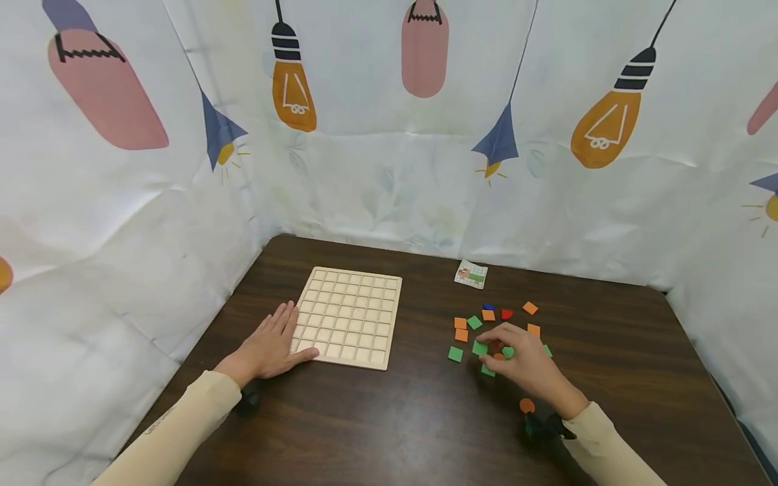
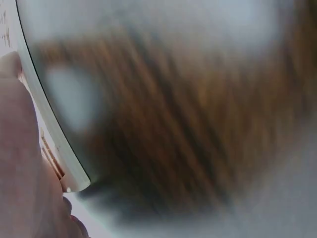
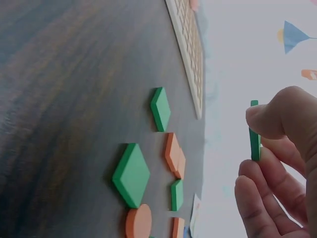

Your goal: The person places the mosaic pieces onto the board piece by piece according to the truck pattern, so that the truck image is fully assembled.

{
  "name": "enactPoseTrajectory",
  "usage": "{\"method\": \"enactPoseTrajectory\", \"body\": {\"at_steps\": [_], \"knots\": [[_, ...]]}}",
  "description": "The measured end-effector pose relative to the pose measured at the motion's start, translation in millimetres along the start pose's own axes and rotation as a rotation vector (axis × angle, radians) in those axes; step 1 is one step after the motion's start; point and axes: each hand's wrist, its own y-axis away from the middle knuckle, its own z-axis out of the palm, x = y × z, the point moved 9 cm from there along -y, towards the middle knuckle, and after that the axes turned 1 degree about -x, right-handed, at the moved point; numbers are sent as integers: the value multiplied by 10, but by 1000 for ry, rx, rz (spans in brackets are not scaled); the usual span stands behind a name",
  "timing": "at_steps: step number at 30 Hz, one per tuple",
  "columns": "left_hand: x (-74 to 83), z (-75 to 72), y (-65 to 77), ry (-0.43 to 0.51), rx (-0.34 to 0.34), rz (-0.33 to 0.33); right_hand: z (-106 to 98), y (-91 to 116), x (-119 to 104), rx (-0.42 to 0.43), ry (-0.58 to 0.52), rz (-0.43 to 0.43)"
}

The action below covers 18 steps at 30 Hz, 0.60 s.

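Observation:
A pale wooden grid board (image 1: 346, 317) lies on the left part of the dark table. My left hand (image 1: 272, 343) rests on its near left edge, fingers straight and thumb out along the near side. In the left wrist view the board's rim (image 2: 54, 129) shows beside the hand. My right hand (image 1: 524, 358) pinches a green square tile (image 3: 255, 131) between thumb and fingers, raised above the table. Around it lie several loose tiles, among them a green tile (image 3: 131, 176), an orange tile (image 3: 172, 152) and an orange round piece (image 3: 139, 221).
A small printed card (image 1: 471, 275) lies near the table's far edge. A red piece (image 1: 507, 314) and a blue piece (image 1: 488, 307) sit behind the orange and green tiles. Another orange round piece (image 1: 527, 406) is by the right wrist. Patterned cloth (image 1: 377, 182) hangs behind the table.

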Motion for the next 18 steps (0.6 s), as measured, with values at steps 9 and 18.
{"method": "enactPoseTrajectory", "body": {"at_steps": [9, 18], "knots": [[170, 57, 79, 33, 21, 9, 27, -159, 45, -28, -32, 62], [300, 125, 156, 18, 20, 9, 130, -354, -19, -21, -34, 23]]}}
